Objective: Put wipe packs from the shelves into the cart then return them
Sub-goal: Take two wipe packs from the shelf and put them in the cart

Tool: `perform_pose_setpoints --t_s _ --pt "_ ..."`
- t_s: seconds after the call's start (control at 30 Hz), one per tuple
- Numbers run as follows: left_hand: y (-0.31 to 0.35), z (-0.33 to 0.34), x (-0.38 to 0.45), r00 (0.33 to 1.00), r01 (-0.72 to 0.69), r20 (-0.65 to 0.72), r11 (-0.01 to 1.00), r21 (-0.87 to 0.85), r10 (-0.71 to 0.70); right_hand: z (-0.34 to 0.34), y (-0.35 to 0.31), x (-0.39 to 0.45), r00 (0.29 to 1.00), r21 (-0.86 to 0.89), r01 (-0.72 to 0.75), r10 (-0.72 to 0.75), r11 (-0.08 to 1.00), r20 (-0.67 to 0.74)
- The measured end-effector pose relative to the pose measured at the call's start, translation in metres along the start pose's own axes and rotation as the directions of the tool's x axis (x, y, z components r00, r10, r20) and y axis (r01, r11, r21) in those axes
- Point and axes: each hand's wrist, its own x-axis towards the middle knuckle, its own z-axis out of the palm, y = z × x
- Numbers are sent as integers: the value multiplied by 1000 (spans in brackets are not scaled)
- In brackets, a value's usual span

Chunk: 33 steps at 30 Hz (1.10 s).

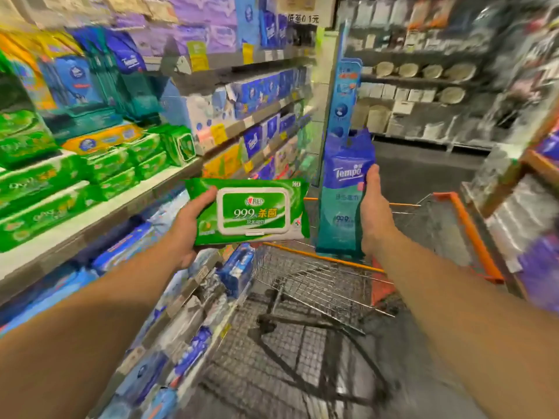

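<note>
My left hand [189,225] grips a flat green wipe pack [248,211] with a white lid by its left end, held level in mid-air beside the shelf. My right hand [373,210] holds a tall blue and teal Tempo wipe pack [341,195] upright by its right side. Both packs hang above the near end of the wire shopping cart [317,285] with the orange rim. The cart basket below them looks bare of packs. More green wipe packs [112,170] lie stacked on the shelf at my left.
Shelves [99,219] full of tissue and wipe packs run along the left, with blue packs on the lower tiers. A tall blue display stand [344,95] rises behind the cart. Racks of household goods [423,95] fill the back and right. Dark floor lies beyond the cart.
</note>
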Motion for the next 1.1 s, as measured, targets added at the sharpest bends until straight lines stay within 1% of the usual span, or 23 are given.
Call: perform_pose_setpoints --t_s 0.17,0.3,0.37,0.5,0.6,0.7,0.8,0.9,1.0,1.1 --pt "-18 78 102 996 55 70 995 81 -61 -49 6 107 989 -3 -93 92 996 -111" --pt "-36 118 178 990 115 73 986 117 -124 -77 20 184 975 -2 -160 158 987 -154" --pt "-49 129 212 985 152 63 981 118 -160 -85 30 217 965 2 -191 188 982 -184" --pt "-75 142 271 964 233 104 965 118 -246 -88 57 270 944 -1 -271 266 963 -195" --pt "-97 144 316 942 297 109 940 170 -317 -84 82 308 927 -10 -319 309 948 -213" --pt "-127 139 367 921 342 125 919 197 -370 -74 110 341 892 14 -392 384 920 -239" --pt "-158 137 418 870 432 153 874 222 -469 -68 143 377 852 29 -470 462 882 -248" --pt "-187 137 467 800 517 176 809 280 -573 -63 174 410 808 44 -514 501 857 -311" --pt "-227 134 514 732 598 140 727 338 -667 -57 206 442 756 57 -555 532 830 -380" --pt "-271 130 546 671 655 95 647 391 -736 -56 241 466 715 59 -605 574 794 -399"
